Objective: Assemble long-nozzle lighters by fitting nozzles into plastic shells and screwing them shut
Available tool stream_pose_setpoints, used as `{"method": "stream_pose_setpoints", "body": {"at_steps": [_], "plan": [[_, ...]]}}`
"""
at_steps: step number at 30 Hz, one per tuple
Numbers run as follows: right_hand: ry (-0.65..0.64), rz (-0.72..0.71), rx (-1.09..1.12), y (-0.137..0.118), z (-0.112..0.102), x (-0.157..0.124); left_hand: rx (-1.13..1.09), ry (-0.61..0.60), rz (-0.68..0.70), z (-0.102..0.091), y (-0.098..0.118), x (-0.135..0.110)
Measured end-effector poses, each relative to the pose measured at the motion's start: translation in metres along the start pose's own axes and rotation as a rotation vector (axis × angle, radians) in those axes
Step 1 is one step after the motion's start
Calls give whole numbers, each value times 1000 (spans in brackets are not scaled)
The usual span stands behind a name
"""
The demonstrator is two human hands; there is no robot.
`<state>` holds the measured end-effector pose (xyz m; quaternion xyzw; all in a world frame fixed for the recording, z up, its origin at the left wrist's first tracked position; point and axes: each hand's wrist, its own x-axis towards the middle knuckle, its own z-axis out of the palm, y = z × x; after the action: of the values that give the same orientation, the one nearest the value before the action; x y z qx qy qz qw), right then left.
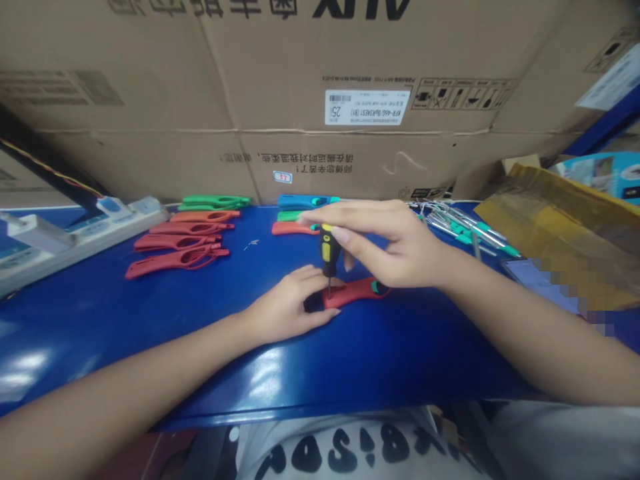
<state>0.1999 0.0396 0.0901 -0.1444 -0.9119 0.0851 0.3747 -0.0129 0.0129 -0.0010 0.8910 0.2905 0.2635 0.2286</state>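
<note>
A red plastic handle [357, 292] with a black and green end lies on the blue table [150, 333]. My left hand [287, 308] rests on its left end, fingers closed around it, pinning it down. My right hand [395, 243] hovers above, its fingertips pinched on the top of a small black-and-yellow screwdriver [329, 252]. The screwdriver stands upright with its tip pressed into the red handle.
A row of red handles [177, 260] and green handles [215, 201] lies at the back left, a blue one [305, 201] behind. Metal parts with green ends [465, 225] pile at the right. A white power strip [75, 230], cardboard boxes [320, 100] and yellow bag [565, 227] border the table.
</note>
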Motion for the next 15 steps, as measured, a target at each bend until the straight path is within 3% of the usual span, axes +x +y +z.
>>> {"method": "stream_pose_setpoints", "body": {"at_steps": [3,8,15], "plan": [[9,2,87,0,0,1,-9,-6,-9,-1,2,1],[84,-84,-134,8,2,-2,10,-28,-41,-1,2,1],[-54,5,209,4,-1,2,17,-6,-46,0,5,0]]}}
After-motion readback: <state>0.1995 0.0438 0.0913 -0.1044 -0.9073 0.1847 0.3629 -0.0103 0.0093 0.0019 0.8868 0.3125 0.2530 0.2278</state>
